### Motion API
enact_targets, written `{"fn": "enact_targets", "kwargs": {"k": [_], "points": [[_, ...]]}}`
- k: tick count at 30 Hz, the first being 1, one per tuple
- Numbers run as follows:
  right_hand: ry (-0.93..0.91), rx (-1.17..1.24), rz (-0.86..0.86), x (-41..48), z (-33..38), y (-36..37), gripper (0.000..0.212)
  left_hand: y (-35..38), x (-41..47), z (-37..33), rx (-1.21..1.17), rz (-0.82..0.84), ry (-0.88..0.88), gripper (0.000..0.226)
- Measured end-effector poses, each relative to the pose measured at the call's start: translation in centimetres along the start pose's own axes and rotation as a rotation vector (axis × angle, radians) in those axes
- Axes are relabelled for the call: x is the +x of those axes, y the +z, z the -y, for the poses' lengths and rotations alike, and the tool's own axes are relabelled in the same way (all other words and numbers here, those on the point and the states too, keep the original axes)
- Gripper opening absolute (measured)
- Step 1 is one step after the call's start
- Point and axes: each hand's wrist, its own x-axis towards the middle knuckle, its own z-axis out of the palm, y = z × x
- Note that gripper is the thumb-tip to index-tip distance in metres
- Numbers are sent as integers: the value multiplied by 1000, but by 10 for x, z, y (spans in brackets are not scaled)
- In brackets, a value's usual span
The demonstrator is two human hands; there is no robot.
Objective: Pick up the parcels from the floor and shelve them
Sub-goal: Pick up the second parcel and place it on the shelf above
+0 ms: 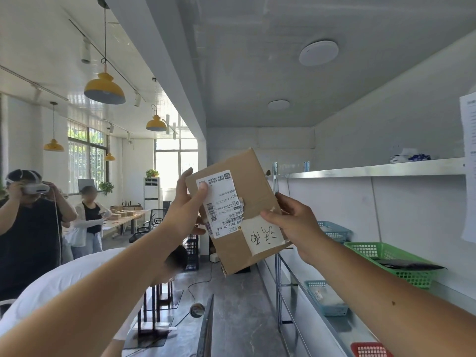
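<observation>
Two hands on one parcel, held up mid-frame, tilted, label toward the camera, not yet on any shelf

Grip: left hand pinches the upper left corner, thumb flat on the label, fingers behind the box and mostly hidden. right hand pinches the right edge, thumb on the white taped patch, fingers wrapped round the back

Risks as I read them:
- both holds are edge pinches on smooth card and tape, so if one hand lets go to reach, the box likely swings or slips
- the far corner sits near the shelf post at centre right, so a quick push in could clip the post or the lip of the top shelf
- a torn lower edge on the box could open up if it's squeezed there

In the way:
- green basket and blue basket take up part of the middle shelf at right
- another blue basket and a red basket lower right
- person in white bent over right under the left arm, easy to bump
- cable on the floor at bottom centre, trip hazard
- two more people at far left, well apart
</observation>
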Motion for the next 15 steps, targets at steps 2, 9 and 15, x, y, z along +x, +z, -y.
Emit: {"fn": "enact_targets", "kwargs": {"k": [2, 9, 15], "points": [[-22, 17, -97, -2, -1, -3, 87, 0, -4, -3, 2, -4, 55, 47], [-38, 164, -269, -1, -2, 4, 117, 17, -14, 4, -264, -184, 15, 22], [9, 371, -237, 5, 11, 8, 52, 27, -17, 9, -441, -293, 0, 32]]}}
